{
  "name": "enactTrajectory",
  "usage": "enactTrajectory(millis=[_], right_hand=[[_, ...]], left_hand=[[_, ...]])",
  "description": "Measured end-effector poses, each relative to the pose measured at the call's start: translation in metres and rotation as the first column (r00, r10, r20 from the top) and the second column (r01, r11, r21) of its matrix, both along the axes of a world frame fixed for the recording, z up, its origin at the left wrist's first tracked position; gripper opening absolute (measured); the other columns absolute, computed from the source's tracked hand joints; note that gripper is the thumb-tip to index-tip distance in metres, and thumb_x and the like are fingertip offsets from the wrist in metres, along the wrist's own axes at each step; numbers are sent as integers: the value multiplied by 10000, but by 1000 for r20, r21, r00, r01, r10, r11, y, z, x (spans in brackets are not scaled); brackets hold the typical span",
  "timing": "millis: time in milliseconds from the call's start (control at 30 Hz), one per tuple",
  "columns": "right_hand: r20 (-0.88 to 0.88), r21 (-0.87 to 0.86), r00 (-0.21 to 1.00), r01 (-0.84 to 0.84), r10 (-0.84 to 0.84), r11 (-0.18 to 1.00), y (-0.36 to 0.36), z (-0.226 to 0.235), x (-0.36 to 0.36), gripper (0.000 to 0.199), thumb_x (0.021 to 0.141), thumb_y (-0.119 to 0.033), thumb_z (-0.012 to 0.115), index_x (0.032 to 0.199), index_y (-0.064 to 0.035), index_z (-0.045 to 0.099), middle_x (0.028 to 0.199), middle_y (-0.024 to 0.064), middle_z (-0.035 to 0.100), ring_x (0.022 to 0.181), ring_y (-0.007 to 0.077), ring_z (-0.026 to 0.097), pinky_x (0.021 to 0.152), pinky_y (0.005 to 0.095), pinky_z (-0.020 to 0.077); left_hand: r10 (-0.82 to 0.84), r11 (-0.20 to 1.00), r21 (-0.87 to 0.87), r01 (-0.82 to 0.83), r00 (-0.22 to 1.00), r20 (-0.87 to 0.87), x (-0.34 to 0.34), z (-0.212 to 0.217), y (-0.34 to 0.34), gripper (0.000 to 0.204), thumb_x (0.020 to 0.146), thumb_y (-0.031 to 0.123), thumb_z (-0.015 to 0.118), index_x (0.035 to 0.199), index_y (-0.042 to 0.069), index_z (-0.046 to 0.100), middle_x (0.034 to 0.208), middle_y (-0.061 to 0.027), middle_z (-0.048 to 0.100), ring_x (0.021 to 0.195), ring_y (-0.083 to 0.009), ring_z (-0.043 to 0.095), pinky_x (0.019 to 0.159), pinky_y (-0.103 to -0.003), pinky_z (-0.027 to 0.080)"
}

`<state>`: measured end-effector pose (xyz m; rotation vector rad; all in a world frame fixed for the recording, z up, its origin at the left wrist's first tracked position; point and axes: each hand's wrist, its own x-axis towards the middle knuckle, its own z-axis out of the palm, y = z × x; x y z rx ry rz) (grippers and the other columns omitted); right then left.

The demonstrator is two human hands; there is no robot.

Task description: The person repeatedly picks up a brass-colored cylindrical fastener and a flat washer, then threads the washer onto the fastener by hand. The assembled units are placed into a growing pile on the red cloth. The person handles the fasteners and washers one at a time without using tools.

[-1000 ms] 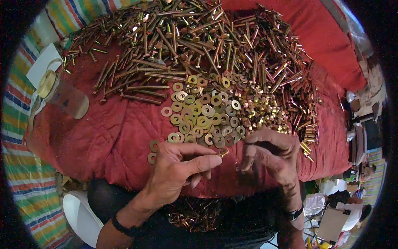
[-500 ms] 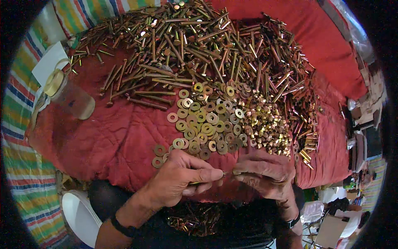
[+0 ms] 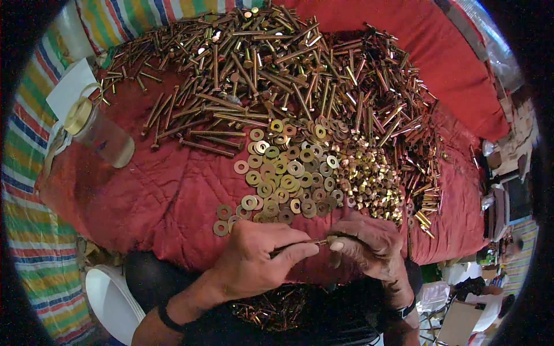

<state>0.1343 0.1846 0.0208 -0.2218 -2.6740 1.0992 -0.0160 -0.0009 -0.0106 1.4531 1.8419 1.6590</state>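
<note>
Bolt (image 3: 321, 242): between both hands, over the near edge of the red cloth (image 3: 161, 202)
Left hand (image 3: 259, 252): thumb and forefinger pinching the bolt
Right hand (image 3: 369, 245): thumb and fingers closed at the bolt's end, exact grip partly hidden
Washers (image 3: 283, 173): heaped just beyond the hands
Nuts (image 3: 369, 179): piled beside the washers

Red cloth (image 3: 158, 199) carries bolts (image 3: 288, 60), washers (image 3: 281, 173), small metal pieces (image 3: 369, 180) and 1 jar (image 3: 105, 137).

Workshop-like space: bolts (image 3: 254, 60), washers (image 3: 281, 164), nuts (image 3: 369, 179) heaped on red cloth (image 3: 144, 202).
</note>
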Motion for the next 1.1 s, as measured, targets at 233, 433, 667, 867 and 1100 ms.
enactTrajectory(millis=[233,433,667,867,1100], right_hand=[[353,-410,934,204,-51,889,0,9,1,268,988,-245,708,1068,10,692,924,121,733,851,225,714,764,358,548],[273,-455,957,222,-102,863,2,22,0,461,963,-392,704,1140,34,706,1028,156,750,925,188,714,843,326,540],[-64,-168,995,-89,79,982,2,15,-4,380,859,-189,835,1207,-80,726,1082,80,763,998,261,743,818,381,602],[200,33,980,13,-20,999,-2,5,5,268,928,-222,767,1141,-67,724,986,114,750,891,299,732,779,372,593],[134,-305,989,109,-71,946,0,20,-1,365,893,-267,809,1121,2,714,932,119,738,833,211,713,754,326,554]], left_hand=[[111,993,72,-93,943,-313,4,1,0,124,836,105,793,854,38,690,623,-74,528,500,-255,589,455,-385,457],[47,998,-45,-44,996,70,-2,4,-3,147,870,132,805,904,-3,757,719,-105,691,601,-218,676,550,-330,512],[10,963,-245,111,896,444,-6,15,-7,157,887,152,807,954,10,803,876,-88,793,789,-124,737,723,-279,569],[-13,965,-232,120,908,419,-1,17,-5,144,879,132,813,959,11,804,859,-76,791,797,-119,734,734,-271,567],[-2,965,-229,131,871,491,-4,14,-5,151,892,149,805,953,11,807,854,-58,788,772,-97,708,722,-264,556]])
